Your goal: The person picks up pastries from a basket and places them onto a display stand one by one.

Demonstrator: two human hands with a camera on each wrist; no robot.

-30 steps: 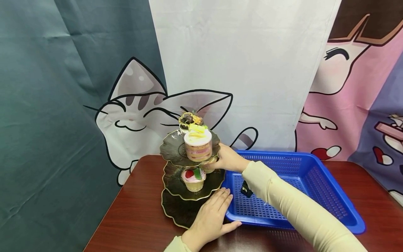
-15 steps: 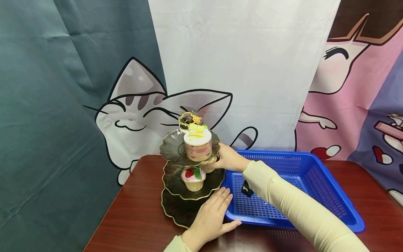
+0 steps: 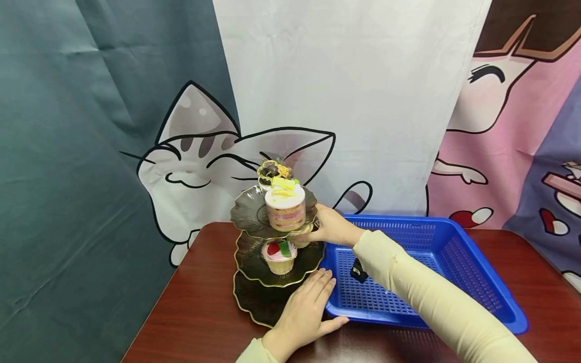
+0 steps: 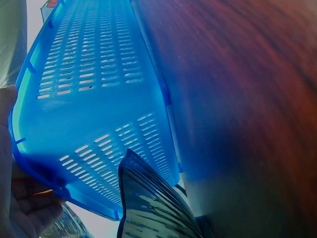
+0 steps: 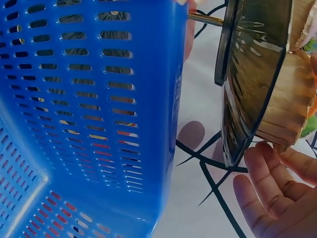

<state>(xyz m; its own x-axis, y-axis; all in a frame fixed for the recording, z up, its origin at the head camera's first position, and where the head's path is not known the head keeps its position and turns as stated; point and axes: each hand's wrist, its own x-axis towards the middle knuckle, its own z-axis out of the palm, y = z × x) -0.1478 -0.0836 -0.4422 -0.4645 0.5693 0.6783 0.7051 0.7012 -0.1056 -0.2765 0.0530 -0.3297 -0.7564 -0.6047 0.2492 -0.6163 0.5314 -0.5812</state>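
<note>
A three-tier stand of dark scalloped plates [image 3: 248, 214] with gold rims stands left of a blue plastic basket [image 3: 481, 282]. My right hand [image 3: 335, 228] reaches under the top plate and pinches a cupcake [image 5: 283, 101] in a pleated case on the middle tier. Most of that cupcake is hidden in the head view; its case shows close to the plate in the right wrist view. Beside it sits another cupcake [image 3: 279, 259] with pink cream, a red berry and a green leaf. My left hand [image 3: 303, 310] lies with extended fingers on the basket's near left corner.
The top tier bears a layered cake cup [image 3: 287, 209] with yellow topping and, behind it, a chocolate-topped dessert [image 3: 269, 174]. A small black object [image 3: 358, 271] shows by my right sleeve, over the basket. A printed cloth backdrop [image 3: 363, 101] hangs behind the reddish-brown table [image 3: 181, 312].
Both hands keep nearly the same places. My right wrist and sleeve have shifted very slightly to the right, and the head view has tilted a little.
</note>
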